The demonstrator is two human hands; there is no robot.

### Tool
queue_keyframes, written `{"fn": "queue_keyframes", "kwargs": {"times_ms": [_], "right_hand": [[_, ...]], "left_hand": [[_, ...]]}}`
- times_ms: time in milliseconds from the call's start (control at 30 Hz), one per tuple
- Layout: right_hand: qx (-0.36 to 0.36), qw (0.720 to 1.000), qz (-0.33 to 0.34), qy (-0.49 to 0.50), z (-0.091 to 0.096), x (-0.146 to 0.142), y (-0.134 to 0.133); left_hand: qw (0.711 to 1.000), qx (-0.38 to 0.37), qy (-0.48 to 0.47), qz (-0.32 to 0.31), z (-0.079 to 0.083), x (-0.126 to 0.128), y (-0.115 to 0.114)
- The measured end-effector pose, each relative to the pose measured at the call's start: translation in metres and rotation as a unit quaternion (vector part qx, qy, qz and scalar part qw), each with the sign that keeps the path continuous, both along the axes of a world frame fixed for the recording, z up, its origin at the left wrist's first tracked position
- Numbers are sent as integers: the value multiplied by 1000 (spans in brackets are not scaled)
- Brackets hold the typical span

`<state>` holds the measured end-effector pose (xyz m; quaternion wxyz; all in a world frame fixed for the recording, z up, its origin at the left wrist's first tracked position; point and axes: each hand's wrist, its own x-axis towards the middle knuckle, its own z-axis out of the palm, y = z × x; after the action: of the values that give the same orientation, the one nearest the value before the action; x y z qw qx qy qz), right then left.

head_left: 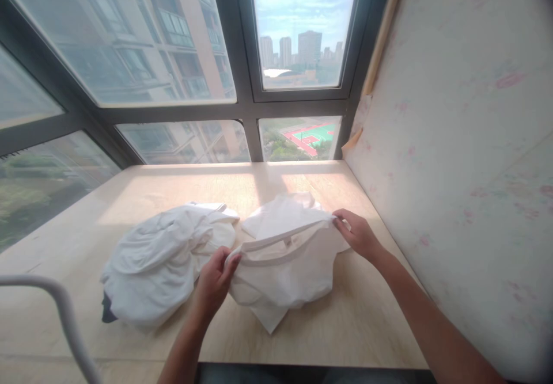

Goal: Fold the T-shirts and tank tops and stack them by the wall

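Note:
A white shirt (pixel 285 280) is stretched between my two hands above the wooden surface, with its banded opening pulled into a long slit. My left hand (pixel 218 272) pinches the near left end of that band. At the far right end, the fingers of my right hand (pixel 354 233) are closed on the same edge. Inside the opening a small tag-like patch shows. The lower part of the cloth hangs down to a pointed corner, and more of it spreads out behind. Left of it lies a crumpled heap of white cloth (pixel 155 263) with a dark bit at its lower left.
The pale wooden surface (pixel 363 326) runs to dark-framed windows (pixel 248 110). A flower-patterned wall (pixel 466 159) bounds the right side. At the lower left, a curved white tube (pixel 64 309) rises near the surface's front.

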<state>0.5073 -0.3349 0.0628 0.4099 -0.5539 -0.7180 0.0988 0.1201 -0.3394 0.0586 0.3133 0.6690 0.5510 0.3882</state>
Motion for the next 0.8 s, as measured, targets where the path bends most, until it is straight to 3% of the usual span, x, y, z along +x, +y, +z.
{"fn": "queue_keyframes", "kwargs": {"times_ms": [67,267,333,400,500,567,667,800], "right_hand": [[47,999,-19,-7,20,8,-7],[215,966,-88,-116,81,26,-28],[266,945,-113,-153,101,31,-35],[313,922,-129,-188,123,36,-41],[377,882,-150,-241,164,40,-49],[431,846,-165,-267,198,39,-54],[516,786,-178,-290,256,30,-65],[585,716,-229,-304,333,19,-93]], "left_hand": [[999,-5,0,-35,11,2,7],[966,-70,-8,-250,59,2,24],[955,-84,7,-285,76,-1,29],[959,-26,40,-280,94,-2,35],[968,161,78,-179,123,3,45],[955,274,78,-79,147,9,51],[910,403,73,62,191,19,52],[822,523,51,218,262,21,36]]}}
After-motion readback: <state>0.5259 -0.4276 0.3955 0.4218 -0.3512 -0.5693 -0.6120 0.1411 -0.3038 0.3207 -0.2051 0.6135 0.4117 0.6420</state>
